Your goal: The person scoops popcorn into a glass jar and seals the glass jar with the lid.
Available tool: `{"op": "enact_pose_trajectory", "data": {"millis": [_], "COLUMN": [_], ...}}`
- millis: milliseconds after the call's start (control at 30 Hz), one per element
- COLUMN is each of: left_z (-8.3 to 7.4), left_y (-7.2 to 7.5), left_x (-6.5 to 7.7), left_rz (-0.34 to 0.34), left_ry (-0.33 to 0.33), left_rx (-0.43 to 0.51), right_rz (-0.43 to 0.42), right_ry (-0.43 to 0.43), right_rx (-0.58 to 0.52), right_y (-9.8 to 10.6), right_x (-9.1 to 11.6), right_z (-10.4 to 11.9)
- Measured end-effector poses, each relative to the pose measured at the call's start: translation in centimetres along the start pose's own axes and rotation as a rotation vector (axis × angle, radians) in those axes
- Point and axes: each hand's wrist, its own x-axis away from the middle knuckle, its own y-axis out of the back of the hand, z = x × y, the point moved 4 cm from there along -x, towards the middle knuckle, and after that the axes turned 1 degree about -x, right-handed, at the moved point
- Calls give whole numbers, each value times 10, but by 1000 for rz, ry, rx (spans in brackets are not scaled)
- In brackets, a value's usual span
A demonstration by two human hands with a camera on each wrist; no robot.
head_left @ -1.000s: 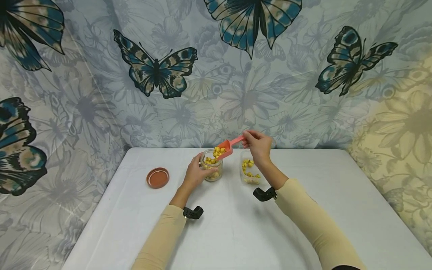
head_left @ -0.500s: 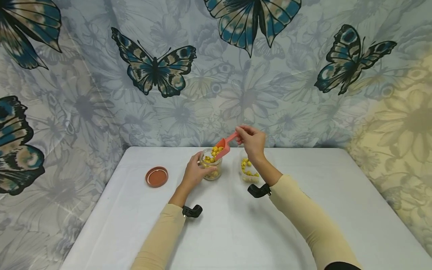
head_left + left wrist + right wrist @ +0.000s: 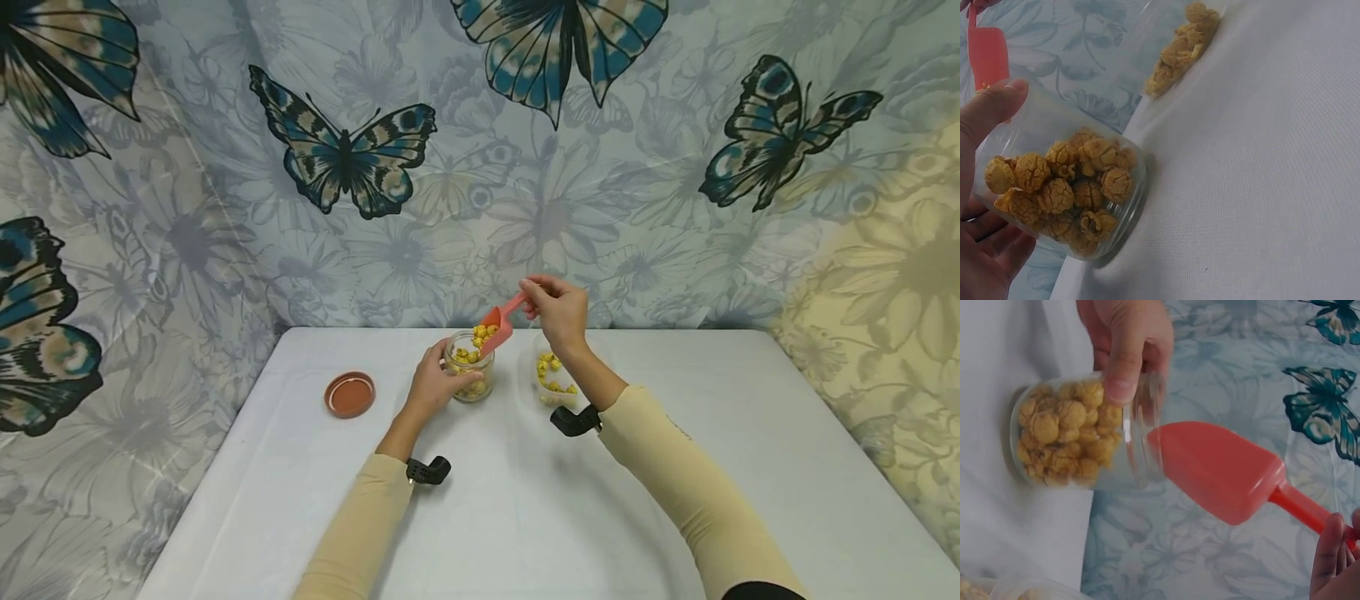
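Observation:
My left hand (image 3: pixel 437 383) grips a glass jar (image 3: pixel 1079 181) from its left side, thumb across the front; the jar stands on the table, partly filled with caramel popcorn (image 3: pixel 1063 425). Above it, my right hand (image 3: pixel 561 315) pinches the handle of a coral-pink scoop (image 3: pixel 1216 472). The scoop tilts down to the left with its lip at the jar's mouth, and yellow-brown popcorn pieces (image 3: pixel 483 333) lie in its bowl. Just right of the jar, partly behind the right forearm, is a clear plastic container (image 3: pixel 542 392) with some popcorn in it.
A brown round lid (image 3: pixel 350 395) lies on the white-covered table (image 3: pixel 480 517) left of the jar. Behind the table hangs a floral cloth (image 3: pixel 420 267) with large butterflies. A black wrist camera (image 3: pixel 576 422) sits on the right wrist, near the plastic container.
My right hand has moved slightly left and up, and the scoop tilts more steeply into the jar's mouth. My left hand stays on the jar.

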Motion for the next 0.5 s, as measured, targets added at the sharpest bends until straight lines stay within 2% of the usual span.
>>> {"op": "enact_pose_trajectory", "data": {"millis": [233,500], "left_z": [2,1], "left_y": [0,0], "left_x": [-1,0], "left_rz": [-6,-6], "left_ry": [-4,-6], "left_rx": [-3,7], "right_rz": [8,23], "right_ry": [65,71], "right_rx": [69,83], "right_y": [-5,2], "right_x": [0,-1], "right_z": [4,2]}}
